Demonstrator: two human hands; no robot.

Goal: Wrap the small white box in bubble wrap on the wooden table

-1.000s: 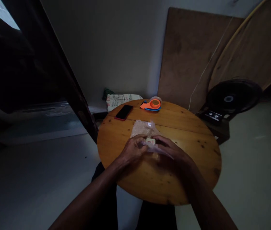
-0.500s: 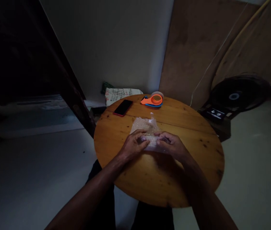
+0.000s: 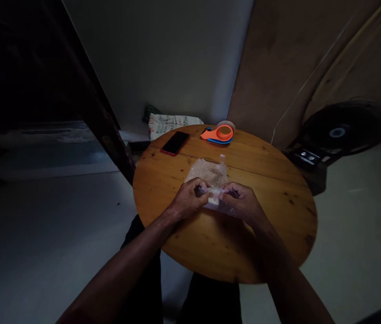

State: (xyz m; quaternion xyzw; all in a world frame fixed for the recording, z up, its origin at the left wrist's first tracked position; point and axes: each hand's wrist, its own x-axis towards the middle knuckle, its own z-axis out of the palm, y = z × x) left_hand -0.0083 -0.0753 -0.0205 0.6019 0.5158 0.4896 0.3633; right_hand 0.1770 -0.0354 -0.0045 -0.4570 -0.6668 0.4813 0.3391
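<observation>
A sheet of clear bubble wrap [image 3: 204,170] lies on the round wooden table [image 3: 271,189] in front of me. My left hand [image 3: 192,195] pinches its near part from the left, thumb and fingers closed on the plastic. From the right, my right hand [image 3: 239,200] grips the same part in a like pinch. Between the two hands a small whitish thing [image 3: 213,201] shows in the wrap; its kind is unclear. A short strip of clear tape or plastic [image 3: 222,159] sticks up at the wrap's far right corner.
An orange and blue tape dispenser [image 3: 219,134] stands near the table's far edge. Left of it lies a phone [image 3: 175,143] with a red edge. Behind the table are a printed sack [image 3: 173,122] and a wall. A dark fan [image 3: 340,131] stands at the right.
My fingers have gathered the near part of the bubble wrap, and the whitish thing between them now shows more. The view has shifted slightly.
</observation>
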